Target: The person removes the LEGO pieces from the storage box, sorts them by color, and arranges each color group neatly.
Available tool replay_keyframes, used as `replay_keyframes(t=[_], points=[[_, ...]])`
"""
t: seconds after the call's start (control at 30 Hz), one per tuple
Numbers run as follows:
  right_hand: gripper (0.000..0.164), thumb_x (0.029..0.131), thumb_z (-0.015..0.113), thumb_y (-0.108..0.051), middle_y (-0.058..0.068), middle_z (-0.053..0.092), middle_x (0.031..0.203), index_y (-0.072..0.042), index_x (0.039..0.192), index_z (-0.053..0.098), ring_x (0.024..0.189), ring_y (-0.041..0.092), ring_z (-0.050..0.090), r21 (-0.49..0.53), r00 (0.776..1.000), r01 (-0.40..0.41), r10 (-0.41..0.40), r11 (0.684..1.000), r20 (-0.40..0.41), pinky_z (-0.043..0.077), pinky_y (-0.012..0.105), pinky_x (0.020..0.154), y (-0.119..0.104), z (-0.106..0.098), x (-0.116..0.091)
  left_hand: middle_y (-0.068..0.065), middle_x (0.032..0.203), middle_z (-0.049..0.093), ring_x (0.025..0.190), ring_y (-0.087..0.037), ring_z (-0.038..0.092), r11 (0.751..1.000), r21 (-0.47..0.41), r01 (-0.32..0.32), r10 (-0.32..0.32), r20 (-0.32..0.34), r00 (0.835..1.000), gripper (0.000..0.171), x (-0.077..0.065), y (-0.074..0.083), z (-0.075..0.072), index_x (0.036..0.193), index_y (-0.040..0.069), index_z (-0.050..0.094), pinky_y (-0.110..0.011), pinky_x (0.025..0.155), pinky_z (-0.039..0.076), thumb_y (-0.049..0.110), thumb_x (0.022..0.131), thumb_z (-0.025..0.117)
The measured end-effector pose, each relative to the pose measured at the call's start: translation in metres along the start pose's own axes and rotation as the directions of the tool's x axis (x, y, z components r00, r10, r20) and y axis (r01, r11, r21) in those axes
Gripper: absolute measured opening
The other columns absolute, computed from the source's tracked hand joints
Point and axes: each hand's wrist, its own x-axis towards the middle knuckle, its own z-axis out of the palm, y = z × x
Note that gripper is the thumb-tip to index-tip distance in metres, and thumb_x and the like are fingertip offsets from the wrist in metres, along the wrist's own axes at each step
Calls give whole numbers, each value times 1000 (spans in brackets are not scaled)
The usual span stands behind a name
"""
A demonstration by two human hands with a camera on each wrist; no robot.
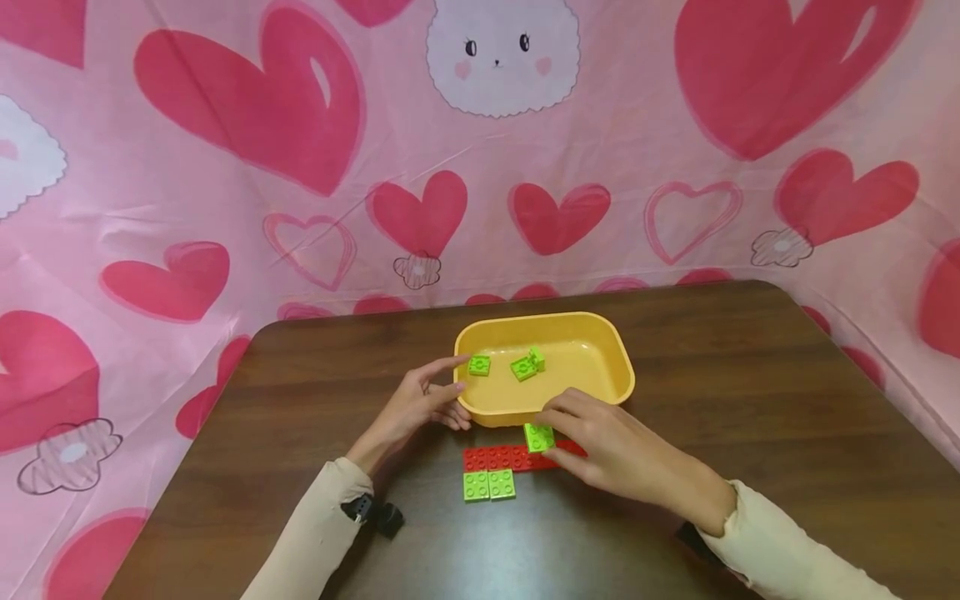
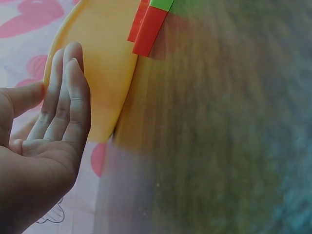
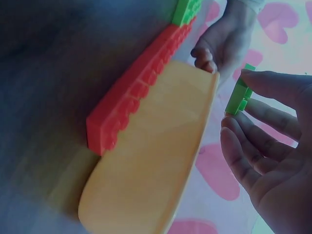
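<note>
We start at the right hand (image 1: 611, 442): thumb and fingertips are clamped on one green brick (image 1: 538, 438), studs up in the head view. The right wrist view shows it raised, apart from the red row (image 1: 495, 458). That row lies just under the right hand's fingertips and runs out to their left; we can't tell whether it's one piece or several.

Beyond the row's far end from the right hand, closer to the wearer, a green pair (image 1: 489, 485) sits side by side along the row's near edge. Looks touching; can't tell if anything is locked together.

Just past the right hand's fingers is the yellow tub (image 1: 618, 367). The left hand (image 1: 408, 412) is at its left end, fingers fairly straight, thumb apart from them, touching the wall and rim. Inside, right by the left index finger, lies a single green brick (image 1: 480, 365); farther from that finger, a green cluster (image 1: 527, 365), seemingly two bricks.

Progress, we judge: partway. Two greens laid at the row, one in hand and not down, about three left in the tub.

Under both hands: brown counter (image 1: 375, 342). Beyond: pink heart-print cloth (image 1: 480, 150).
</note>
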Motion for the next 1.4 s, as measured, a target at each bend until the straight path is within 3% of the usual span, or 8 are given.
replay_keyframes(t=[0.47, 0.87, 1.4], points=[[27, 86, 79, -24, -7, 62, 106, -14, 110, 71, 97, 6, 54, 16, 982, -58, 54, 998, 181, 52, 26, 82, -9, 18, -3, -17, 80, 73, 68, -29, 73, 999, -36, 3, -2, 7, 1000, 55, 2, 0, 1, 150, 9, 42, -36, 66, 60, 16, 99, 62], [22, 84, 80, -23, -7, 62, 95, -14, 102, 71, 90, 8, 50, -60, 962, 20, -3, 998, 272, 48, 23, 77, -20, 33, 1, -17, 81, 73, 70, -30, 73, 1000, -12, 10, -10, 3, 1000, 56, 1, 0, 0, 151, 11, 43, -37, 68, 60, 19, 99, 63], [22, 81, 83, -25, -4, 54, 92, -16, 97, 70, 84, 12, 44, -163, 959, 23, 24, 986, 283, 44, 22, 69, -22, 39, 2, -16, 80, 73, 68, -28, 73, 1000, -21, 14, -14, 0, 1000, 56, 1, -1, 0, 150, 11, 43, -35, 67, 60, 19, 99, 63]])
